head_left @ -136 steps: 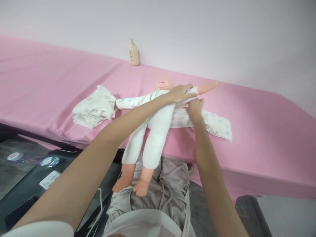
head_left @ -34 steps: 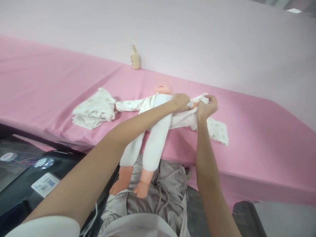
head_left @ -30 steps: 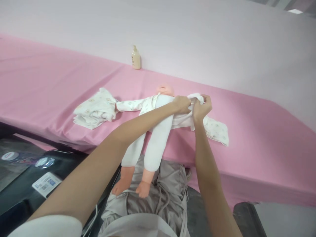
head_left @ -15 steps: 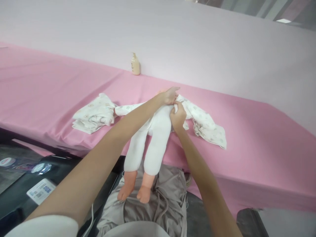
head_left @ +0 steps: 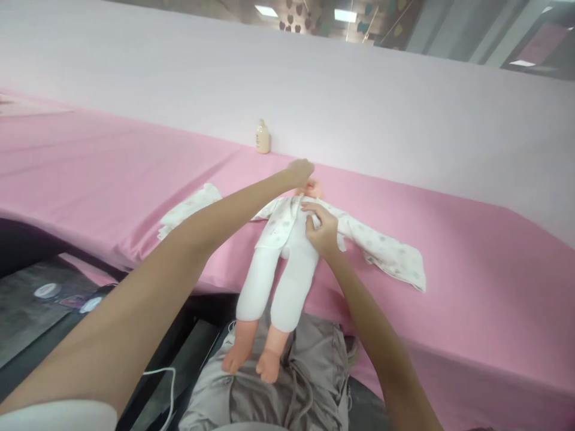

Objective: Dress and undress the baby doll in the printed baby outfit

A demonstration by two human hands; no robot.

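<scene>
A baby doll (head_left: pixel 287 269) in a white body suit lies face up on the pink table (head_left: pixel 112 179), its bare feet hanging over the front edge above my lap. A white patterned garment (head_left: pixel 381 254) is spread over its chest and trails out to the right. My left hand (head_left: pixel 300 172) reaches over the doll's head, fingers curled at the collar. My right hand (head_left: pixel 320 230) rests on the doll's belly, pinching the garment's front edge.
A folded pile of white patterned cloth (head_left: pixel 188 206) lies left of the doll, partly behind my left arm. A small cream bottle (head_left: pixel 262 137) stands at the back against the pale wall. Black equipment and a white cable (head_left: pixel 162 383) lie below the table at left.
The garment's right sleeve, bunched between both hands earlier, now lies stretched out to the right. Both hands moved from the doll's right arm to its collar and belly. The view tilted up.
</scene>
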